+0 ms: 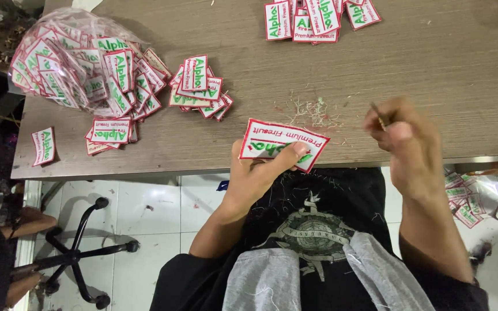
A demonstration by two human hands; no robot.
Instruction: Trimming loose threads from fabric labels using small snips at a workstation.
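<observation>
A: What does the left hand (253,173) hold?

B: A patch (282,144), white with a red border and green and red lettering. The grip is closed on it, the thumb pressed on its face near the lower edge, the fingers hidden beneath. The patch sits tilted at the near edge of the worktop (410,80), partly over it.

A: And the right hand (402,144)?

B: Blurred. Its grip is pinched round a thin dark tool (378,115), of which only the tip shows above the fingers. What kind of tool it is cannot be told. The hand is raised to the right of the patch, apart from it.

A: What lies between the two hands?

B: Thread scraps (315,110), pale and loose, on the worktop just beyond the patch.

A: Other patches?

B: A clear bag (67,55) full of them at the far left corner; a spill (128,109) from its mouth toward the near edge; a small stack (198,89) just right of the bag; another stack (318,20) at the far edge. One single patch (44,145) lies at the left edge. More lie on the floor (479,201) past the near edge, on the right.

A: Below the worktop?

B: The person's dark printed shirt (312,230), flecked with thread, and a chair base (82,253) on white tile at left.
</observation>
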